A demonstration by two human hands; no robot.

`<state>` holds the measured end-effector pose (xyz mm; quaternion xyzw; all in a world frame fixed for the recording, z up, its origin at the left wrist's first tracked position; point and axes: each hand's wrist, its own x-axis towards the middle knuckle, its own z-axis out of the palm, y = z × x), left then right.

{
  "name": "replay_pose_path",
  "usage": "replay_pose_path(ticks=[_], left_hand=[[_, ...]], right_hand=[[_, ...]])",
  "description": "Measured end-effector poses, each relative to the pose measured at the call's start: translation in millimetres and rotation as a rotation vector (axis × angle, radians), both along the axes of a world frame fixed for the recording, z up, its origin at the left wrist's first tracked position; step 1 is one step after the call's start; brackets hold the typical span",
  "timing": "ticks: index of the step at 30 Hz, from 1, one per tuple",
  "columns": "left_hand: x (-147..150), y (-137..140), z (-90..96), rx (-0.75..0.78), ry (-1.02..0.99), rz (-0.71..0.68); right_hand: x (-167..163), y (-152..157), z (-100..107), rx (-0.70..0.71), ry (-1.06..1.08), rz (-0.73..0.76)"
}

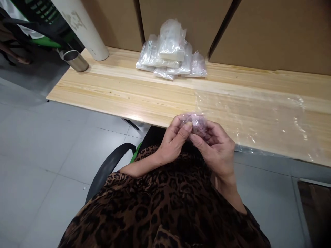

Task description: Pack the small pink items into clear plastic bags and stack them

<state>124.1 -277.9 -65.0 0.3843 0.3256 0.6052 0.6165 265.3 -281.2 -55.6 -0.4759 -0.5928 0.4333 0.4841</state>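
Both hands meet at the table's near edge around a small, crinkled clear plastic packet (198, 123) with a pinkish tint. My left hand (176, 137) pinches its left side, thumb on top. My right hand (216, 146) grips the right side, with the thumb pressed in from below. What the packet contains cannot be made out, and the fingers hide part of it. Just beyond and to the right, a large clear plastic bag (263, 120) lies flat on the wooden table (124, 93), its lower edge hanging over the front.
A pile of filled clear plastic bags (172, 51) stands at the back against cardboard boxes (186, 20). At the table's left end are a metal cup (76, 61) and a white tube (85, 31). A black chair armrest (111, 165) is at my left.
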Motion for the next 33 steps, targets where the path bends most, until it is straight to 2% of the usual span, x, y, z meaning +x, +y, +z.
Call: replay_pose_path(ticks=[3, 6, 11, 14, 17, 23, 27, 30, 33], left_hand=[[0, 0, -1.3, -0.036, -0.019, 0.072], [3, 0, -1.8, -0.042, -0.026, 0.086], [6, -1, -4.0, -0.026, 0.026, 0.114], [4, -3, -1.1, 0.027, 0.085, 0.128], [0, -4, 5.4, 0.081, 0.13, 0.071], [-3, -5, 11.8, 0.121, 0.092, 0.01], [-2, -7, 9.4, 0.104, 0.08, -0.037], [-1, -8, 6.9, 0.106, 0.11, -0.041], [0, -9, 4.6, 0.128, 0.145, -0.028]], right_hand=[[-10, -7, 2, 0.039, 0.041, -0.107], [-13, -10, 1, 0.105, -0.024, -0.237], [-8, -12, -6, 0.126, -0.099, -0.317], [-4, -14, -8, 0.149, -0.083, -0.28], [2, -13, -5, 0.187, -0.036, -0.185], [17, -10, -1, 0.005, 0.062, 0.054], [19, -12, -4, 0.038, 0.105, 0.013], [20, -13, -3, 0.067, 0.05, -0.071], [22, -13, -1, 0.076, -0.005, -0.073]])
